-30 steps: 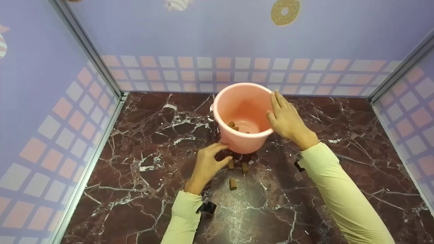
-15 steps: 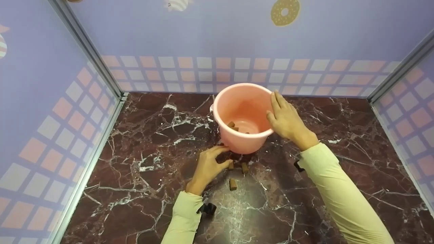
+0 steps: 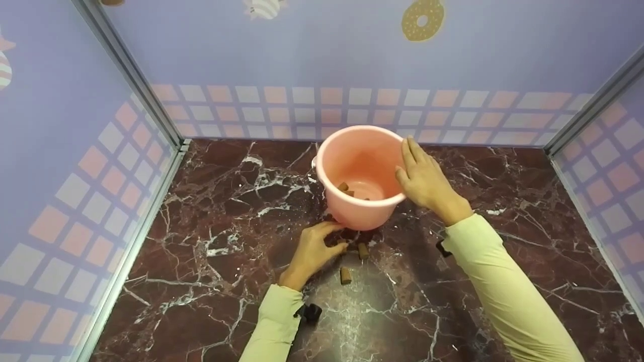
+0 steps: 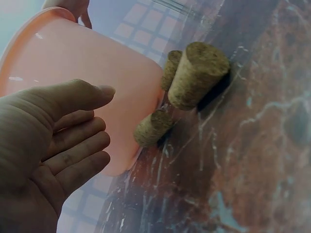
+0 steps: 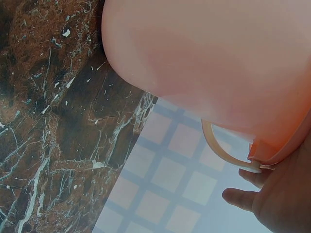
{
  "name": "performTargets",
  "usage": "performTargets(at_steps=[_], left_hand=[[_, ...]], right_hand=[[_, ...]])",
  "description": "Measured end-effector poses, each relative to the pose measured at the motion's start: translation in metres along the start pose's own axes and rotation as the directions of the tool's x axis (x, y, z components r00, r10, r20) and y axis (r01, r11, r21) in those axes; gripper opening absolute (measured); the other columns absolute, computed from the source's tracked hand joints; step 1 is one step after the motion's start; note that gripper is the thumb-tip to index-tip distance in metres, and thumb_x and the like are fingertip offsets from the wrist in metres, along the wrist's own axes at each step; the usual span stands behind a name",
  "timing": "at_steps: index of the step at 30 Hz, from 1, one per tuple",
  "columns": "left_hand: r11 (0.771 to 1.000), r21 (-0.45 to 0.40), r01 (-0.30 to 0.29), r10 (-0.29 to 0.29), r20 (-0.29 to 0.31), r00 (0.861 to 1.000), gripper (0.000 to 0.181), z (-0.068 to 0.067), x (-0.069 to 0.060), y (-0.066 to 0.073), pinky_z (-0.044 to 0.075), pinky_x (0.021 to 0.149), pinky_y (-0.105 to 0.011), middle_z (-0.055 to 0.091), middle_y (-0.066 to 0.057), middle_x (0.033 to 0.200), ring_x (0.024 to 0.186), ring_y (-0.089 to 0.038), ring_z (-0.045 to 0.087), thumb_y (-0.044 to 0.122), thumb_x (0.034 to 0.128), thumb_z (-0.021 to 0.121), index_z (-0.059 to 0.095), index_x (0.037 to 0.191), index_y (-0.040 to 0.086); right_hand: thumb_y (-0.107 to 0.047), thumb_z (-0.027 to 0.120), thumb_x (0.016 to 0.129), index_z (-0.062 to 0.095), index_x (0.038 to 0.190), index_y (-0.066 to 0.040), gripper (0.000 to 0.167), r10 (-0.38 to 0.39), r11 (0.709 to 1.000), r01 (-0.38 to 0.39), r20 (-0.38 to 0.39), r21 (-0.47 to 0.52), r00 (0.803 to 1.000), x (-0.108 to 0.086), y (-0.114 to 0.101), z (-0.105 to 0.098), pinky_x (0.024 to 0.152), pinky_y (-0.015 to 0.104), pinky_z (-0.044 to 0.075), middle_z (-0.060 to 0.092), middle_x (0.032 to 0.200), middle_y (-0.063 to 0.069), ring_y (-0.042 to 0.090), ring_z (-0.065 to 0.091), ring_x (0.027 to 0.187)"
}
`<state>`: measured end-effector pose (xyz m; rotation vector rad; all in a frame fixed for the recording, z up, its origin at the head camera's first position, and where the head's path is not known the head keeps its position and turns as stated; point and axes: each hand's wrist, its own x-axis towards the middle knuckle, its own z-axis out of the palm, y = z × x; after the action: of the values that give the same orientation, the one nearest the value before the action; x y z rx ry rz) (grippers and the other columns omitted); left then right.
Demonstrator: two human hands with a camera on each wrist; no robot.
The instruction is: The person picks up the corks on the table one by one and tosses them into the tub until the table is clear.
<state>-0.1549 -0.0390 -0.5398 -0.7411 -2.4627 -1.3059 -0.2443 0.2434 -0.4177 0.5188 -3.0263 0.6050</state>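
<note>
A pink bucket stands upright on the dark marble-patterned table. My right hand holds its right rim, with the thumb over the inner side; outside the rim, some fingers show beside the pale handle. My left hand is low at the bucket's front left, fingers loosely bent. In the left wrist view, nothing lies between its thumb and fingers. Three brown corks are on the table near the bucket's base; from the head, one is mostly hidden by the left thumb. Several more corks lie inside the bucket.
A lilac back wall with pink and white checks stands close behind the bucket. Side walls rise at left and right, framed by metal strips. A black strap sits at the left cuff.
My left hand has shifted slightly to the right and toward me, its thumb now covering most of one cork. The right hand stays on the bucket's rim.
</note>
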Motion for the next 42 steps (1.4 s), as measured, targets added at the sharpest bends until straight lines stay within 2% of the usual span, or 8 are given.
performTargets(at_steps=[5, 19, 27, 42], left_hand=[[1.000, 0.019, 0.012, -0.012, 0.019, 1.000, 0.037, 0.003, -0.001, -0.002, 0.059, 0.101, -0.042, 0.077, -0.016, 0.115, 0.107, -0.033, 0.074, 0.001, 0.0785, 0.090, 0.078, 0.113, -0.004], [1.000, 0.007, 0.026, -0.026, 0.051, 0.998, 0.037, 0.007, -0.001, -0.005, 0.058, 0.103, -0.041, 0.077, -0.017, 0.116, 0.111, -0.033, 0.074, 0.002, 0.0797, 0.090, 0.078, 0.114, -0.004], [0.999, 0.007, 0.049, -0.050, 0.078, 0.996, 0.038, 0.010, -0.004, -0.007, 0.057, 0.104, -0.041, 0.077, -0.017, 0.117, 0.113, -0.033, 0.073, 0.003, 0.0801, 0.090, 0.078, 0.115, -0.004], [0.998, 0.002, 0.065, -0.065, 0.114, 0.991, 0.040, 0.011, -0.008, -0.013, 0.057, 0.104, -0.043, 0.076, -0.019, 0.119, 0.112, -0.035, 0.072, 0.003, 0.0795, 0.090, 0.077, 0.117, -0.004]], right_hand=[[-0.027, 0.040, 0.111, 0.010, 0.165, 0.009, 0.071, -0.001, 1.000, 0.001, 0.000, -0.002, 1.000, 0.000, 0.000, 0.001, 0.128, 0.063, 0.010, 0.003, 0.174, 0.028, 0.050, 0.013, 0.158], [-0.026, 0.040, 0.111, 0.013, 0.164, 0.010, 0.070, -0.010, 1.000, 0.010, -0.017, -0.008, 1.000, 0.000, 0.000, -0.001, 0.128, 0.063, 0.013, 0.008, 0.173, 0.030, 0.051, 0.017, 0.157], [-0.028, 0.036, 0.112, 0.010, 0.165, 0.009, 0.070, 0.003, 1.000, -0.003, 0.009, -0.014, 1.000, 0.000, 0.000, -0.001, 0.128, 0.063, 0.011, 0.006, 0.174, 0.029, 0.049, 0.013, 0.158], [-0.028, 0.039, 0.111, 0.012, 0.164, 0.010, 0.071, -0.009, 1.000, 0.009, -0.011, -0.005, 1.000, 0.000, 0.001, 0.002, 0.128, 0.063, 0.011, 0.005, 0.174, 0.029, 0.050, 0.014, 0.158]])
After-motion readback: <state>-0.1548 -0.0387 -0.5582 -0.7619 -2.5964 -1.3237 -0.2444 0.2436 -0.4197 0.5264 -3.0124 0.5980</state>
